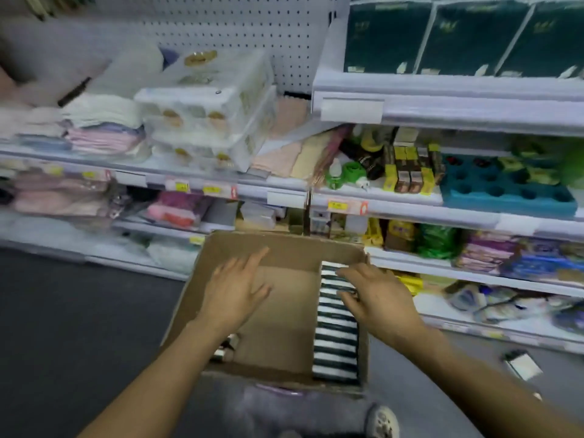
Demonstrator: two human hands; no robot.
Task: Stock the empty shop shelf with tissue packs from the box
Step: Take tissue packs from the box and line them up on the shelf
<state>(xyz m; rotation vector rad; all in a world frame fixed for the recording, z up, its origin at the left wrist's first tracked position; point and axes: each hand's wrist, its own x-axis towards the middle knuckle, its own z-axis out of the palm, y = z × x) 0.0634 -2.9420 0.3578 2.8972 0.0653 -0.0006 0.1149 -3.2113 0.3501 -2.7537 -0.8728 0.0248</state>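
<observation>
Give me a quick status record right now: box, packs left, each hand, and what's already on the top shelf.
box: cardboard box on the floor, open, in front of the shelves
packs left: one row of dark-and-white tissue packs along the box's right side; the rest of the floor of the box is mostly bare
left hand: left hand open, fingers spread over the bare part of the box
right hand: right hand reaching onto the row of packs; grip unclear
top shelf: dark green packs standing side by side on the upper right shelf

Nothing can be read here. The yellow price tags on the shelf edge are too blurred to make out. The gold marks on the dark green packs above are likewise illegible.
</observation>
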